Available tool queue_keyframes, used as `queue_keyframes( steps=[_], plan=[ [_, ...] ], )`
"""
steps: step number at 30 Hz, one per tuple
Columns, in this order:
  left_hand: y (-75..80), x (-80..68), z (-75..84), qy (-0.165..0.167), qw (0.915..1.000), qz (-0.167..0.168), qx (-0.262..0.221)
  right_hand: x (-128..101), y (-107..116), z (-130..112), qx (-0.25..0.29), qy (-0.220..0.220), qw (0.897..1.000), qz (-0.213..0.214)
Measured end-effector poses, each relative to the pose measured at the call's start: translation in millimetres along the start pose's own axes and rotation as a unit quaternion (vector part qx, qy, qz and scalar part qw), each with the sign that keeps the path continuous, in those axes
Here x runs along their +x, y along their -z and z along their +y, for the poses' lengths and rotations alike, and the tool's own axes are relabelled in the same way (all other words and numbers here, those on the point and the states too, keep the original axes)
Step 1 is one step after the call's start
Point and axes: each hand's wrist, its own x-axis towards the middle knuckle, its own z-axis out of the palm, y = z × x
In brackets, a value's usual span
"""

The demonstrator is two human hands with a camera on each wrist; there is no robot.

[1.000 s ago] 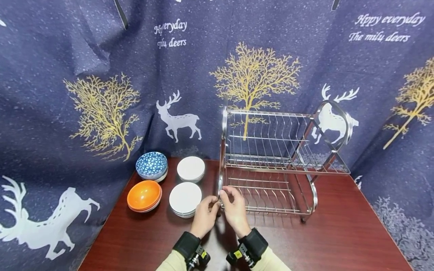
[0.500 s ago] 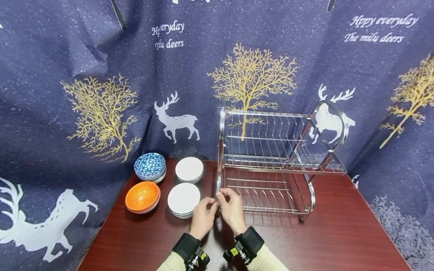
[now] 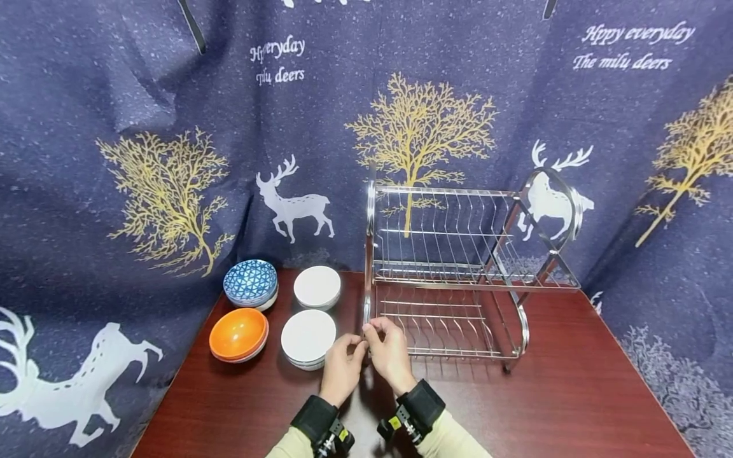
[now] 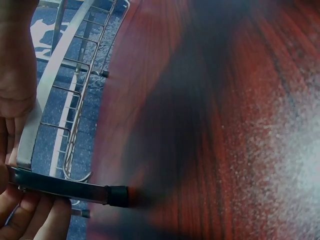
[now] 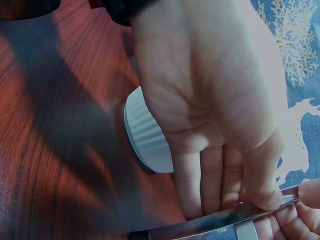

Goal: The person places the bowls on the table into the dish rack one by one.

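Observation:
A two-tier chrome dish rack (image 3: 446,283) stands on the table. At its front left corner, both hands grip the frame low on the upright. The left hand (image 3: 342,369) holds from the left side, and its thumb presses on the flat metal strip (image 5: 205,226) in the right wrist view. From the right, the right hand (image 3: 390,357) pinches the same upright just beside the left fingertips. In the left wrist view the leg (image 4: 62,187) ends in a black foot cap (image 4: 118,196), with fingers wrapped behind it. Parts of the fingers are hidden by the frame.
Left of the rack are two stacks of white bowls, a rear stack (image 3: 317,287) and a front stack (image 3: 308,337). Farther left sit blue patterned bowls (image 3: 251,283) and orange bowls (image 3: 238,334). A patterned curtain (image 3: 321,127) hangs behind the red-brown table (image 3: 561,394).
The head view has shifted slightly, moving the scene a little left. The right fingertips have slid a bit lower along the upright, closer to the left hand. Both hands keep their hold.

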Motion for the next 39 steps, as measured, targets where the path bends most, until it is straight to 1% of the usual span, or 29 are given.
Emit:
queue_keyframes(
  steps=[5, 8, 13, 18, 20, 24, 26, 28, 31, 33, 35, 37, 39],
  plan=[
    [1.0, 0.6, 3.5, -0.001, 0.9999, 0.002, 0.014, 1.0, 0.3, 1.3, 0.004, -0.008, 1.0, -0.012],
    [3.3, 0.7, 6.6, -0.002, 0.9999, -0.002, 0.016, 1.1, 0.4, 1.4, 0.005, -0.005, 1.0, -0.012],
    [7.4, 1.0, 10.4, 0.005, 0.9997, -0.021, 0.009, 2.0, 0.4, 3.0, 0.011, 0.005, 1.0, -0.012],
    [16.0, 0.0, 15.0, 0.019, 0.9993, -0.03, 0.009, 1.8, -0.8, 2.0, 0.014, 0.01, 1.0, -0.021],
    [19.5, 0.4, 18.4, 0.017, 0.9993, -0.034, 0.007, 1.5, -0.5, 0.9, 0.014, 0.007, 1.0, -0.023],
    [27.0, 4.6, 25.5, 0.013, 0.9989, -0.045, -0.007, 1.4, 0.6, 1.8, 0.003, 0.001, 1.0, -0.014],
    [32.9, 8.7, 27.4, 0.003, 0.9991, -0.042, 0.005, 1.7, 0.6, 2.7, 0.0, -0.004, 1.0, -0.01],
    [42.1, 13.9, 28.4, -0.003, 0.9993, -0.028, 0.024, 1.6, 0.3, 2.8, -0.002, -0.008, 1.0, -0.007],
    [59.9, 21.9, 26.0, -0.014, 0.9976, 0.009, 0.067, 0.8, -1.1, 1.8, -0.004, -0.01, 1.0, -0.008],
    [72.2, 26.1, 22.9, -0.015, 0.9942, 0.033, 0.101, 0.0, -2.2, 1.1, -0.006, -0.006, 1.0, -0.011],
    [82.2, 28.7, 19.0, -0.021, 0.9896, 0.047, 0.135, -0.4, -2.7, 0.5, -0.009, -0.003, 1.0, -0.012],
    [89.4, 30.2, 14.5, -0.027, 0.9853, 0.051, 0.161, -0.5, -2.2, 0.3, -0.011, 0.0, 1.0, -0.01],
    [93.8, 30.6, 11.0, -0.043, 0.9823, 0.052, 0.174, -0.3, -0.6, 0.1, -0.016, 0.001, 1.0, -0.005]
  ],
)
